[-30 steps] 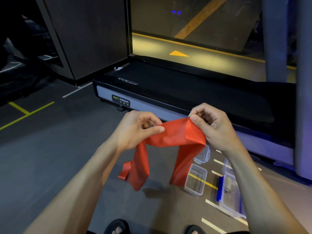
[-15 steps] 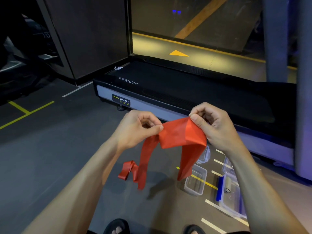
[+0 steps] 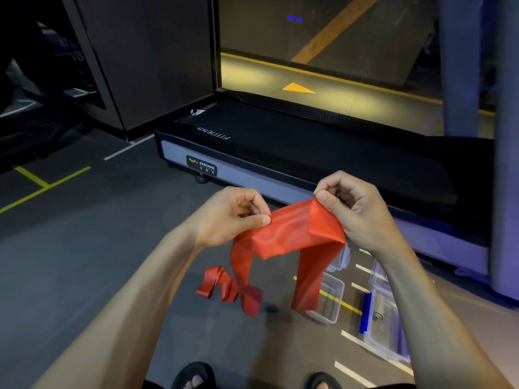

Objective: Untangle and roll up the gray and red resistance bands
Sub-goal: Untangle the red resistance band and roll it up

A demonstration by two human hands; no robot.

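While hands pinch red band [image 3: 292,234], dark gym floor [image 3: 84,248], treadmill [image 3: 309,153]

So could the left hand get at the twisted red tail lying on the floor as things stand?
Probably not straight away: the left hand is pinching the red band at chest height, well above the twisted tail. Nothing blocks the way down, though.

Dim, bluish indoor light, yellow glow beyond, wide-angle bending at blurred edges.

solid red resistance band [image 3: 283,234]. dark gray floor [image 3: 84,248] with yellow and white line markings. black treadmill [image 3: 323,153], gray side rail. clear containers [image 3: 328,301], one with blue latch.
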